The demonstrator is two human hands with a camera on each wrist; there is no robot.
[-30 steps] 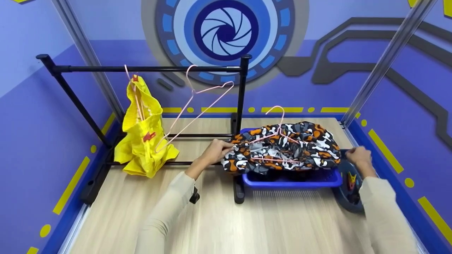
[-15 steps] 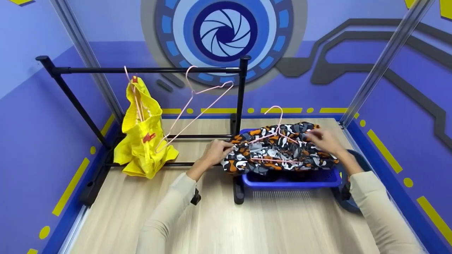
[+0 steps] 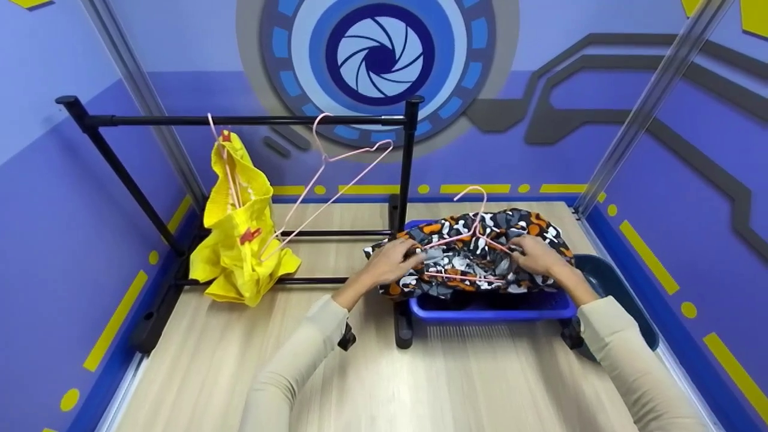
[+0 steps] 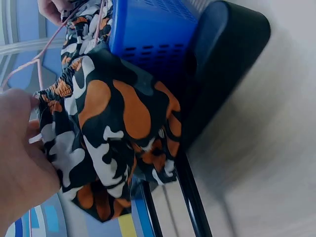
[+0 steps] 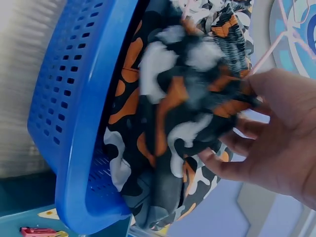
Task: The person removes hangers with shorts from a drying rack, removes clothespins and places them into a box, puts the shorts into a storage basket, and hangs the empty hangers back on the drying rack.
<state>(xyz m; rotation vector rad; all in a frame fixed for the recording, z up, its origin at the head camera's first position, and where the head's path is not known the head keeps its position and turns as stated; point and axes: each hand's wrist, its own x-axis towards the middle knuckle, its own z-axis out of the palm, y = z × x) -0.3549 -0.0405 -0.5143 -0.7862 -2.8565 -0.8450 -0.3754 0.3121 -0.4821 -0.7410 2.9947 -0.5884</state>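
A black, orange, grey and white camouflage-print garment (image 3: 540, 234) with a gathered elastic edge lies across a blue basket (image 3: 492, 314). Inside its opening sits a pink hanger (image 3: 477, 231), hook upward. My left hand (image 3: 390, 262) grips the garment's left side near the elastic; some of its fingertips are hidden in the left wrist view. On the other side, my right hand (image 3: 537, 257) pinches the elastic edge beside the hanger's right arm. In the right wrist view the cloth (image 5: 173, 113) under that hand is partly blurred.
A black rack (image 3: 258, 120) stands at left, bearing a yellow garment (image 3: 240, 228) with red clips and a bare pink hanger (image 3: 360, 180). Right of the basket is a dark teal tub (image 3: 624, 294); a red clothespin (image 5: 37, 232) shows inside it.
My right hand has come from over the tub leftward to the garment's elastic edge. My left hand has shifted right along the garment, and the hanger has moved slightly.
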